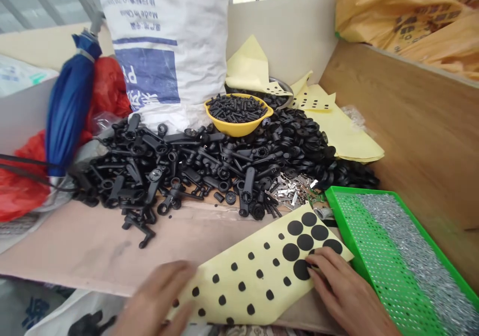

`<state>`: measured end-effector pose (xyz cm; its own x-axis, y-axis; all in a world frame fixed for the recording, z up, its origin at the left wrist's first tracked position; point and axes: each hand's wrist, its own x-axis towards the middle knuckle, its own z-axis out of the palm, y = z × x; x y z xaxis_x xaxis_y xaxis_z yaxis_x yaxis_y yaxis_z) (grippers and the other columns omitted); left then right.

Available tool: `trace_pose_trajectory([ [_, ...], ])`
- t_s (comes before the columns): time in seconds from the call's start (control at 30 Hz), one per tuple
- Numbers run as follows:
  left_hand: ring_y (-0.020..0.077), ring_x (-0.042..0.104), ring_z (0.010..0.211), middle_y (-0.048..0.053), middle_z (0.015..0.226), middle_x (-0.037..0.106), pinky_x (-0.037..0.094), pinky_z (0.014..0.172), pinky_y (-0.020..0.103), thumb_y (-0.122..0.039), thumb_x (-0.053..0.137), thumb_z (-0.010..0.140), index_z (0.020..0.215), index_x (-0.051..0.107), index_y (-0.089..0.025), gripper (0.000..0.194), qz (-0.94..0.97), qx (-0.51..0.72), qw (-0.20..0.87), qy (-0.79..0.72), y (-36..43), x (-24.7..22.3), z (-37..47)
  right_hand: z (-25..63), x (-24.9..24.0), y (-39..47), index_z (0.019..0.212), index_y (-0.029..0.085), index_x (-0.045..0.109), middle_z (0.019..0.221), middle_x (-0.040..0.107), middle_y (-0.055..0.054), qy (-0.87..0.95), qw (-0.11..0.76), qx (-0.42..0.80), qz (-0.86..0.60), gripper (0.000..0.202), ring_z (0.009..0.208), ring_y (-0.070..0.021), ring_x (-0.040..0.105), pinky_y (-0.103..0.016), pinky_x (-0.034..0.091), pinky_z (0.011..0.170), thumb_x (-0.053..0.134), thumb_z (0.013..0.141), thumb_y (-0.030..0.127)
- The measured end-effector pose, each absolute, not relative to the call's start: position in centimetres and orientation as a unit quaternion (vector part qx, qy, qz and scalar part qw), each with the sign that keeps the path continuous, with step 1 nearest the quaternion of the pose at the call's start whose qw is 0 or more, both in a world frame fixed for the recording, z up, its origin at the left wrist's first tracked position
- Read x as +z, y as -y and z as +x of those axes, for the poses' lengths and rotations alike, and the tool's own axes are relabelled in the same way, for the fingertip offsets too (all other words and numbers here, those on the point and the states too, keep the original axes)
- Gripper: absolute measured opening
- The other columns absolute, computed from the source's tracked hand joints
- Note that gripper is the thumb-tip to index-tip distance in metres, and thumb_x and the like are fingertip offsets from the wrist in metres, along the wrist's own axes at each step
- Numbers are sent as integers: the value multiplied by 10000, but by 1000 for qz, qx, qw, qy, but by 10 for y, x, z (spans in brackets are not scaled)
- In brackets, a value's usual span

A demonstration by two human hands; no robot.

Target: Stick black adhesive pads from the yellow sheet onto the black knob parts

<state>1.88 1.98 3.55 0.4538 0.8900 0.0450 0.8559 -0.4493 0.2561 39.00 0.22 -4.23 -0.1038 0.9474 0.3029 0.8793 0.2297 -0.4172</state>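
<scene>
A yellow sheet of black round stickers (262, 296) lies slanted along the front of the table, small dots across most of it and larger discs at its right end. My right hand (339, 286) rests on that right end, thumb and fingertips drawn together at the edge of a large black sticker (301, 269). Whether the sticker is lifted there, I cannot make out. Over the sheet's left end is my left hand (160, 296), its fingers smeared by motion. What it holds, if anything, does not show.
Black plastic crank handles (149, 161) are heaped behind the sheet, beside black discs (303, 136) and small metal clips (292, 189). A yellow bowl (239, 128) holds black ribbed pieces. At the right, a green tray (368, 271) contains small metal parts. A white sack (202, 42) stands behind.
</scene>
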Motion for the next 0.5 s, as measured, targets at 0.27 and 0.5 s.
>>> trace_pose_trajectory([
  [0.27, 298, 400, 1349, 82, 1426, 497, 344, 1070, 549, -222, 547, 893, 1250, 543, -269, 361, 938, -18, 171, -301, -56, 0, 107, 378, -51, -3, 918, 204, 596, 903, 682, -111, 757, 242, -13, -606, 173, 801, -264, 687, -391, 559, 686, 423, 913, 221],
  [0.5, 281, 492, 1216, 134, 1320, 555, 398, 1004, 457, -124, 499, 854, 1129, 570, -160, 287, 945, 25, 143, -294, -63, 23, 131, 368, -55, -5, 948, 207, 558, 942, 677, -131, 758, 226, -19, -611, 131, 851, -280, 678, -408, 551, 720, 435, 907, 221],
])
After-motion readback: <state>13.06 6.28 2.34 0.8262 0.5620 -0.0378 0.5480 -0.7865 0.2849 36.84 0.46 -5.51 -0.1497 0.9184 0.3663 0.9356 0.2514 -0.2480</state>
